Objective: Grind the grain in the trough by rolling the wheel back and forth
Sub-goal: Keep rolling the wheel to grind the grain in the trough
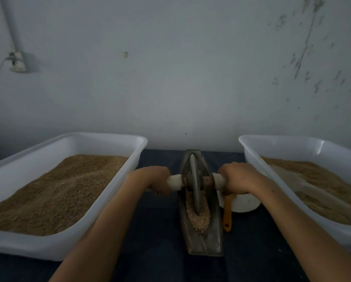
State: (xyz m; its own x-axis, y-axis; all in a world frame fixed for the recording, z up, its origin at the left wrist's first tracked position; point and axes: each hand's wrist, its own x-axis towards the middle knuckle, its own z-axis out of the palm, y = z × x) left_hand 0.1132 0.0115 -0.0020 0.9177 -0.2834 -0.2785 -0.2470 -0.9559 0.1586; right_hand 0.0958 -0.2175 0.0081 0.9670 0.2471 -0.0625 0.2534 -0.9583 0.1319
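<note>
A grey boat-shaped metal trough (215, 237) lies lengthways on the dark table, straight ahead. Pale crushed grain (199, 217) fills its near half. A grey metal wheel (195, 186) stands upright in the groove, towards the trough's far half. An axle runs through the wheel, with a white handle (175, 181) on the left and another white handle (219, 180) on the right. My left hand (154, 181) grips the left handle. My right hand (238, 178) grips the right one. Both forearms reach forward on either side of the trough.
A large white tub (109, 202) heaped with brown grain stands to the left. A second white tub (258, 169) with brown grain stands to the right. A white round bowl (244, 203) and an orange scoop handle (227, 215) lie just right of the trough. A grey wall rises behind.
</note>
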